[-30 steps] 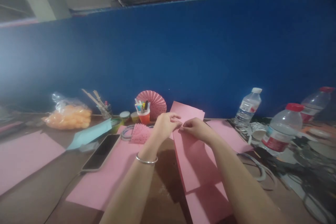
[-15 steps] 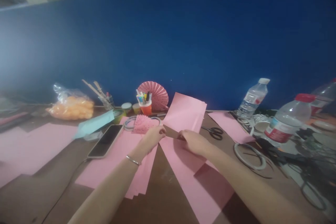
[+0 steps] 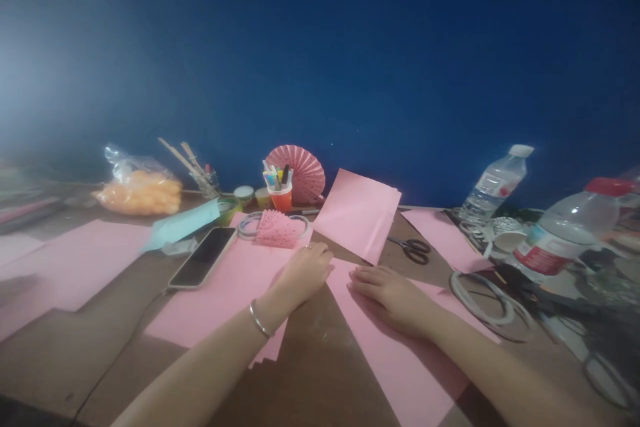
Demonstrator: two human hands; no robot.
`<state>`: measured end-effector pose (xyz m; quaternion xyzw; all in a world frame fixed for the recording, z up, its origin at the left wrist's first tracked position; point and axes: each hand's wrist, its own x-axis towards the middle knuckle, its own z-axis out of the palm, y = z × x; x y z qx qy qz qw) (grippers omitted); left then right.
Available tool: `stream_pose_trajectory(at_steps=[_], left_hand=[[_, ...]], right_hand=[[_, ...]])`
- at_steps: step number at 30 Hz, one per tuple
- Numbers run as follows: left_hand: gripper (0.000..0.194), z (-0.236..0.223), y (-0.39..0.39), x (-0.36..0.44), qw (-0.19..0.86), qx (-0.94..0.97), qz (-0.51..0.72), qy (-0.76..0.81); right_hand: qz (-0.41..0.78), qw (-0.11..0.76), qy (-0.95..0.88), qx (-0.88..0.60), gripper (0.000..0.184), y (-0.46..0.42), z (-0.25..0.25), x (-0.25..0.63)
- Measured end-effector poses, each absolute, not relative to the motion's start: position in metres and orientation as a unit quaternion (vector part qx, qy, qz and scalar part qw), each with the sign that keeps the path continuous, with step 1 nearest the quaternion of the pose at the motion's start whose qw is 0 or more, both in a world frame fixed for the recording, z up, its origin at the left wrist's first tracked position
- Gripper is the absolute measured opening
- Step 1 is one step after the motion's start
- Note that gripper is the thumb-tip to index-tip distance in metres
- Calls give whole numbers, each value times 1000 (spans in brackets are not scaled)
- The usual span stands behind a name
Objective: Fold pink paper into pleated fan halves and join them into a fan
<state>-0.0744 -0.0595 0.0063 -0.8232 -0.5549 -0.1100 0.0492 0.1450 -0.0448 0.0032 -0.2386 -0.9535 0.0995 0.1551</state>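
A pink sheet of paper (image 3: 400,367) lies at an angle on the table in front of me. At its upper left corner is my left hand (image 3: 305,273), wearing a bracelet, its fingers curled closed on the paper's edge; the fingertips are partly hidden. My right hand (image 3: 395,297) rests palm down on the same sheet, fingers stretched out across its upper part. Just beyond lies another pink stack of paper (image 3: 360,210). Left of my hands, more pink sheets (image 3: 215,313) lie under a small pleated pink paper piece (image 3: 277,229) and tape rolls (image 3: 249,225).
Black-handled scissors (image 3: 416,251) lie beyond my right hand. A phone (image 3: 204,257) with a cable lies left. A pen cup (image 3: 281,197) and round pink fan (image 3: 300,170) stand at the back. Bottles (image 3: 565,233) and a white coil (image 3: 483,297) crowd the right side.
Both hands held the sheet's far edge raised; now it lies flatter. My right hand has moved down and right and opened onto the paper. The view has shifted slightly.
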Motion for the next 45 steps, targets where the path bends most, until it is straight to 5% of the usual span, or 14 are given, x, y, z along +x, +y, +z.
stream_pose_trajectory(at_steps=[5,12,27,45], left_hand=[[53,-16,-75,-68,68,-818,-75,-567],[57,-22,-72,-69,57,-818,-59,-569],[79,-18,-68,-78,32,-788,-54,-612],[66,-12,-70,-75,-20,-824,-65,-562]], right_hand=[[101,141,-956,-235,35,-44,3,147],[141,82,-960,-229,66,-54,5,147],[164,54,-962,-214,68,-53,2,147],[161,53,-963,-211,63,-52,2,148]])
